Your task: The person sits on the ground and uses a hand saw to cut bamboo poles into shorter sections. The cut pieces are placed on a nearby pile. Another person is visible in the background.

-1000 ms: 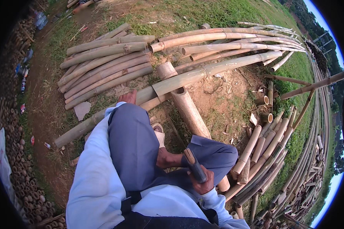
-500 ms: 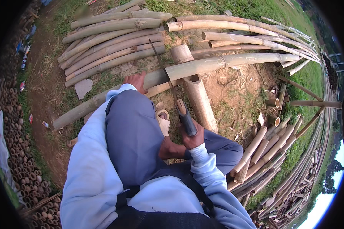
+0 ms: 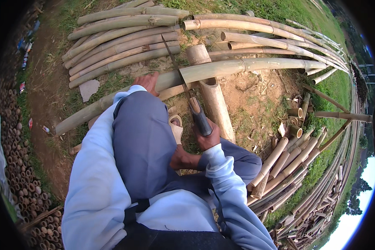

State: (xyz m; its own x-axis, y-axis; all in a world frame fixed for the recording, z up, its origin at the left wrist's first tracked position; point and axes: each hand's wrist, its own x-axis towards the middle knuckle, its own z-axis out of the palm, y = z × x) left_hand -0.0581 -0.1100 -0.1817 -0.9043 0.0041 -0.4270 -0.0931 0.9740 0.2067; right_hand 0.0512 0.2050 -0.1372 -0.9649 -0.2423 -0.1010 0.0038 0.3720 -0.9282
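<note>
My right hand (image 3: pixel 208 136) is closed around the dark grip of a handsaw (image 3: pixel 182 74), whose long narrow blade slants up and left across a thick green bamboo pole (image 3: pixel 214 71). The blade's edge is at the pole, but how deep it sits I cannot tell. To the left of the blade, my left hand (image 3: pixel 147 83) grips the same pole, its fingers partly hidden. Under the pole, a short thick bamboo log (image 3: pixel 216 106) lies lengthwise away from me as a support. My left knee is bent close to the pole, near my left hand.
Cut bamboo poles (image 3: pixel 125 48) lie stacked at the far left, and longer poles (image 3: pixel 254 29) at the far right. Short bamboo pieces (image 3: pixel 279 160) are piled to the right, beside a wooden post frame (image 3: pixel 341 116). Many stacked bamboo ends (image 3: pixel 23 166) line the left side.
My right hand has pushed the saw forward, away from me, so its tip reaches farther past the pole. My left hand stays on the pole. The whole view has shifted slightly.
</note>
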